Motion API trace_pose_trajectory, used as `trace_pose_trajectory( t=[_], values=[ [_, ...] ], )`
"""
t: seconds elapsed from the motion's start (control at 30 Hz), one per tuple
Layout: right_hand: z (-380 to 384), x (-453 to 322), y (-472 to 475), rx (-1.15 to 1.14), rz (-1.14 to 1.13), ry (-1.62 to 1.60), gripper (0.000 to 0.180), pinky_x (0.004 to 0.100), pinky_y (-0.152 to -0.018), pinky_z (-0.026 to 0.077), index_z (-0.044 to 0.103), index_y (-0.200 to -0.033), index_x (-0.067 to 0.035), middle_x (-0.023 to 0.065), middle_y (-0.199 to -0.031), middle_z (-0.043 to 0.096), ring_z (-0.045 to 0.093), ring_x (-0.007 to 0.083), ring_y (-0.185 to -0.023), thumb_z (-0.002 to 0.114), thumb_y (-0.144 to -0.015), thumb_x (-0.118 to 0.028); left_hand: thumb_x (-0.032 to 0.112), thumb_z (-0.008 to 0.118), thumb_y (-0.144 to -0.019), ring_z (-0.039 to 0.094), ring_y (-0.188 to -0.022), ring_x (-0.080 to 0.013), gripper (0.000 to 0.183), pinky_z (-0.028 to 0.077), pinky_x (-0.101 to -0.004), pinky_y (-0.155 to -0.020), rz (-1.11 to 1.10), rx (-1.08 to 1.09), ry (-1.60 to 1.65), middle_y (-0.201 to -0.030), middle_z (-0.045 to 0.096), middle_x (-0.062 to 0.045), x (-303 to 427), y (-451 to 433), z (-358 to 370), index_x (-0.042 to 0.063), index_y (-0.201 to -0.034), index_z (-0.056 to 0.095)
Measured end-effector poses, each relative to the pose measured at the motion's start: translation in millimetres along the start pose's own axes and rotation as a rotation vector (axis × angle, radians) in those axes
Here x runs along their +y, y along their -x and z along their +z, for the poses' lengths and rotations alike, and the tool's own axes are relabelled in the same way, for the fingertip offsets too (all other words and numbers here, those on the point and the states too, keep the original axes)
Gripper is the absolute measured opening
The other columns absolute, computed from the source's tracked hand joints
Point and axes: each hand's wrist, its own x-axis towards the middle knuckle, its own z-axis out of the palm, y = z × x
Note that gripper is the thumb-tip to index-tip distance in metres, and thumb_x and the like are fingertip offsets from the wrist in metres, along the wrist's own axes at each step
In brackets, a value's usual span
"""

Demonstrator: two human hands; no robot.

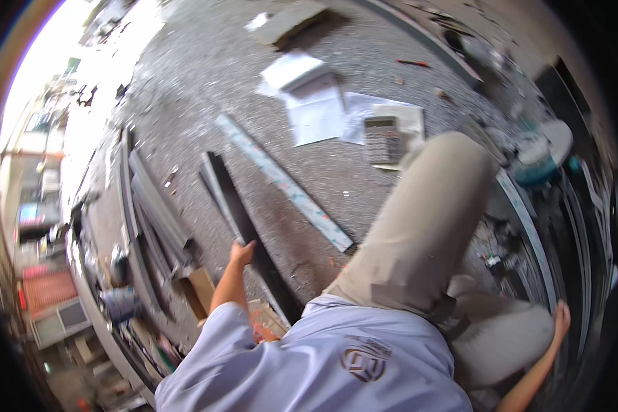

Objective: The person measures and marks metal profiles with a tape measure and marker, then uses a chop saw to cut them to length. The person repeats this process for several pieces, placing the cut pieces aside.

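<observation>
My left hand (243, 252) grips a long dark metal profile (239, 216), which slants from the floor towards my body; its near end reaches my shirt. Out at the far right, my right hand (561, 315) is beside my bent knee, at the near end of a long strip with printed film (530, 232). Blur hides whether its fingers are closed on that strip. Between my left hand and my raised knee, a second film-covered bar (286, 183) lies flat on the concrete floor.
Paper sheets (314, 110) and a calculator (382, 141) lie ahead on the floor, with a red pen (413, 63) farther off. More metal profiles (157, 195) and a cardboard box (198, 293) are at left. A teal-and-white round object (541, 152) and several long bars (579, 247) crowd the right.
</observation>
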Motion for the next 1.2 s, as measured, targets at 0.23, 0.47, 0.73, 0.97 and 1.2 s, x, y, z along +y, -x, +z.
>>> trace_pose_trajectory(
  t=[0.23,0.47,0.73,0.97,1.2],
  values=[
    [61.8,-38.3,-28.4,-0.121,-0.268,0.440,0.029,0.0366,-0.083,0.054,0.071,-0.107,0.001,0.0181,-0.094,0.074,0.073,0.0291,-0.091,0.074,-0.094,-0.024,0.028,0.080,-0.090,0.068,-0.097,-0.0286,0.049,0.053,-0.0402,-0.087,0.110,0.007,0.006,-0.109,0.072,-0.016,48.4,-25.2,-53.3,-0.001,-0.125,0.064],
    [115.4,-65.4,-72.4,-0.106,-0.335,0.740,0.042,0.0444,-0.094,0.053,0.069,-0.121,-0.008,0.0155,-0.117,0.066,0.065,0.0327,-0.112,0.079,-0.084,-0.025,0.036,0.076,-0.092,0.068,-0.107,-0.0401,0.057,0.051,-0.0448,-0.096,0.423,0.110,-0.248,-0.118,0.070,-0.024,159.2,21.8,-76.5,-0.004,-0.129,0.059],
    [204.6,-35.9,-153.8,-0.122,-0.498,0.853,0.069,0.0462,-0.113,0.042,0.054,-0.141,-0.003,0.0138,-0.139,0.054,0.054,0.0339,-0.130,0.081,-0.082,-0.026,0.044,0.068,-0.096,0.041,-0.145,-0.0440,0.084,0.032,-0.0447,-0.122,0.520,0.244,-0.638,-0.155,0.043,-0.032,305.4,109.5,-74.4,-0.009,-0.153,0.038],
    [230.0,-37.9,-185.5,-0.308,-0.452,0.913,0.074,0.0450,-0.116,0.039,0.052,-0.139,0.001,0.0158,-0.135,0.058,0.057,0.0344,-0.129,0.084,-0.078,-0.026,0.028,0.067,-0.096,0.045,-0.142,-0.0457,0.073,0.035,-0.0476,-0.120,0.767,0.275,-0.779,-0.152,0.046,-0.032,378.9,140.1,-64.8,-0.009,-0.152,0.038],
    [157.7,33.8,-180.9,-0.225,-0.348,0.932,0.071,0.0458,-0.122,0.033,0.056,-0.135,-0.001,0.0173,-0.133,0.061,0.059,0.0321,-0.128,0.085,-0.072,-0.014,0.024,0.071,-0.089,0.058,-0.126,-0.0433,0.062,0.046,-0.0505,-0.107,0.984,0.118,-0.804,-0.133,0.063,-0.023,426.1,123.5,-67.0,0.000,-0.143,0.052]
  ],
)
